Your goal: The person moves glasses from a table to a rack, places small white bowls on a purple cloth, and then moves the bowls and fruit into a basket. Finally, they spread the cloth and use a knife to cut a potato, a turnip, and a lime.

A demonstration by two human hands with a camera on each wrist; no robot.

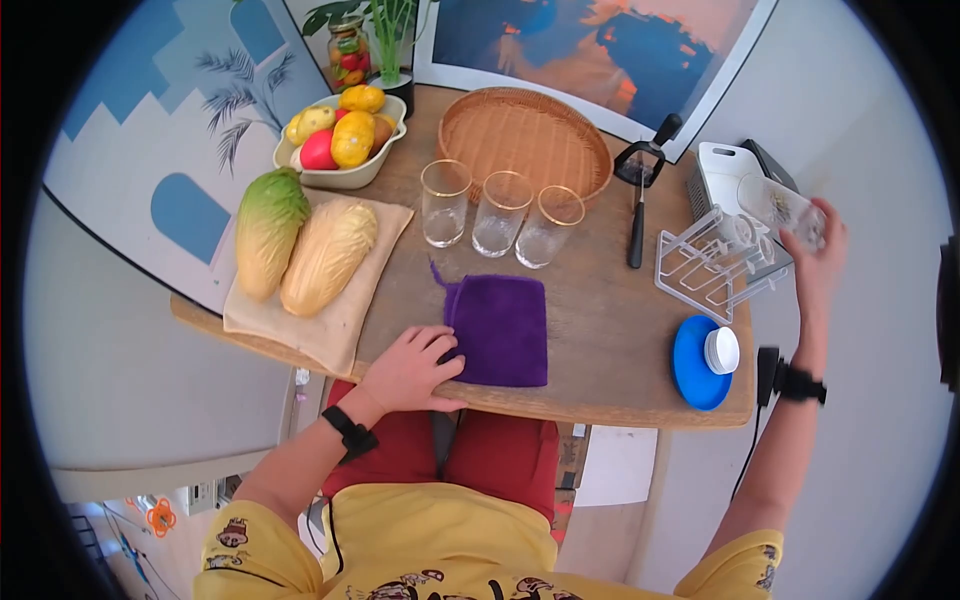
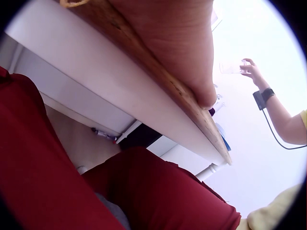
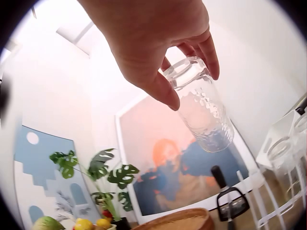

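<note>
My right hand (image 1: 822, 255) grips a clear drinking glass (image 1: 780, 208) by its thick base, above the white wire glass rack (image 1: 690, 275). In the right wrist view the glass (image 3: 204, 112) is tilted, its mouth pointing down and away from the fingers. Other clear glasses (image 1: 740, 235) are on the rack. At the table's front edge, my left hand (image 1: 410, 370) rests with its fingers touching the left side of a purple cloth (image 1: 500, 330) that has a cord at one corner. Three gold-rimmed glasses (image 1: 502, 215) stand upright in a row behind the cloth.
A round wicker tray (image 1: 525, 140) lies behind the glasses. Two cabbages (image 1: 330, 255) sit on a beige cloth (image 1: 340, 345) at left, near a fruit bowl (image 1: 350, 180). At right are a black-handled utensil (image 1: 637, 235), a blue plate (image 1: 690, 380) with a white cup (image 1: 722, 350), and a white bin (image 1: 725, 165).
</note>
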